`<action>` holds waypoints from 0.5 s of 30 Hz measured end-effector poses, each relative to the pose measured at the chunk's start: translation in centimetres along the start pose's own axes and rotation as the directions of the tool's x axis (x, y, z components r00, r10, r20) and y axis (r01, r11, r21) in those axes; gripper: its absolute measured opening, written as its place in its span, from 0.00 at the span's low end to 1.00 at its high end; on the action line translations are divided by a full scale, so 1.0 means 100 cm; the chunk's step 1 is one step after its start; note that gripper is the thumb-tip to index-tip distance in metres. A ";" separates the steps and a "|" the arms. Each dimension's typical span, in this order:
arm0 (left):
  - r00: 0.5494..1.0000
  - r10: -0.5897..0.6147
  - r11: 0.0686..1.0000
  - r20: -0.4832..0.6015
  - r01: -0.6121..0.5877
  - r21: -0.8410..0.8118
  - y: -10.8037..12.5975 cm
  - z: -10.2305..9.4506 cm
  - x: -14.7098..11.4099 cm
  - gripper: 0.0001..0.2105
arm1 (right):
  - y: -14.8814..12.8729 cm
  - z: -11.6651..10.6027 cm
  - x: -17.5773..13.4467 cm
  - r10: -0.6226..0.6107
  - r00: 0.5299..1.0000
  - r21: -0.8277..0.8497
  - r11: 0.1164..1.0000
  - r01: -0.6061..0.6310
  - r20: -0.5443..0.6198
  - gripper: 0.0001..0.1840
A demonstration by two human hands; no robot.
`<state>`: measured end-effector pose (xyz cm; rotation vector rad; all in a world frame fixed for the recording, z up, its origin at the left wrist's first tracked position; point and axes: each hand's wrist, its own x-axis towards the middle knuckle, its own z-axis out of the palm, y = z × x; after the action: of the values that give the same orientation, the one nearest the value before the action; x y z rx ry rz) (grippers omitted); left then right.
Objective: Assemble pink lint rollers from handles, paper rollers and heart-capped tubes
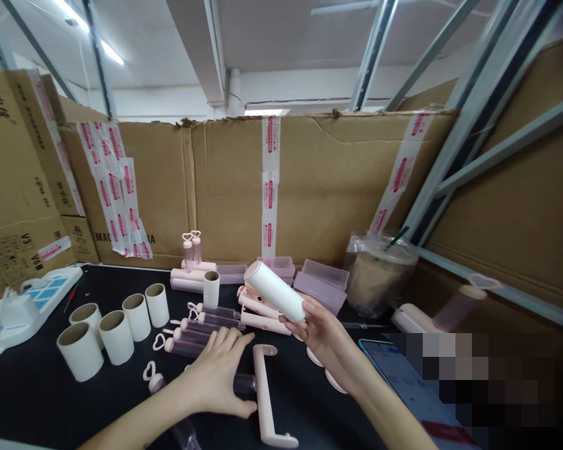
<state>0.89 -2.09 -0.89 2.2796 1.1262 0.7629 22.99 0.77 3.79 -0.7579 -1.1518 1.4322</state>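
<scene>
My right hand [321, 328] grips the lower end of a white cylinder [276, 289], tilted with its round end up to the left. My left hand [220, 375] is spread low over the table, thumb and fingers apart. Beneath its palm, the end of a clear purple tube [244, 383] shows; whether the hand touches it I cannot tell. Right beside it lies a pink bracket-shaped piece [263, 394] with bent ends. Several purple tubes with heart-shaped loops [182, 345] lie behind the left hand. Another heart-loop tube [156, 380] is partly hidden under my left forearm.
Several open white cardboard tubes [116, 337] stand at left, near a power strip [47, 306]. Behind are pink parts [263, 322], purple trays [321, 281] and a bagged brown container [378, 281]. A phone [403, 381] lies right. Cardboard walls [225, 187] and metal posts [450, 162] enclose the table.
</scene>
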 end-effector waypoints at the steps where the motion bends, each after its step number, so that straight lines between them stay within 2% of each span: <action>1: 0.999 0.007 0.999 0.045 -0.009 0.043 0.001 0.002 0.000 0.45 | 0.000 0.001 0.000 0.007 1.000 0.002 1.000 -0.007 -0.005 0.14; 3: 0.995 0.021 0.998 0.099 -0.028 0.060 0.001 0.005 0.001 0.46 | -0.001 0.002 -0.001 0.003 1.000 0.005 1.000 -0.003 -0.003 0.14; 5: 0.995 0.033 0.999 0.091 -0.035 0.029 0.002 0.004 0.003 0.46 | -0.002 0.002 -0.001 -0.019 1.000 -0.008 1.000 0.019 -0.003 0.14; 7: 1.000 0.014 0.998 0.020 -0.013 -0.065 0.004 0.000 0.005 0.45 | -0.004 0.002 -0.001 -0.054 0.998 -0.031 0.998 0.053 -0.031 0.15; 10: 0.990 -0.064 0.953 -0.122 0.025 -0.301 0.008 -0.006 0.009 0.43 | -0.007 0.003 -0.002 -0.104 0.991 -0.026 0.994 0.102 -0.079 0.14; 12: 0.974 -0.094 0.899 -0.206 -0.006 -0.438 0.010 -0.009 0.013 0.42 | -0.009 0.004 -0.002 -0.103 0.991 -0.007 0.995 0.103 -0.084 0.13; 15: 0.958 -0.072 0.820 -0.278 -0.102 -0.563 0.008 -0.009 0.019 0.42 | -0.009 0.004 -0.002 -0.089 0.992 0.005 0.996 0.089 -0.084 0.13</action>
<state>1.75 -0.82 0.76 1.6991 0.8362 1.2787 23.01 0.39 4.69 -0.7445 -1.1005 1.3184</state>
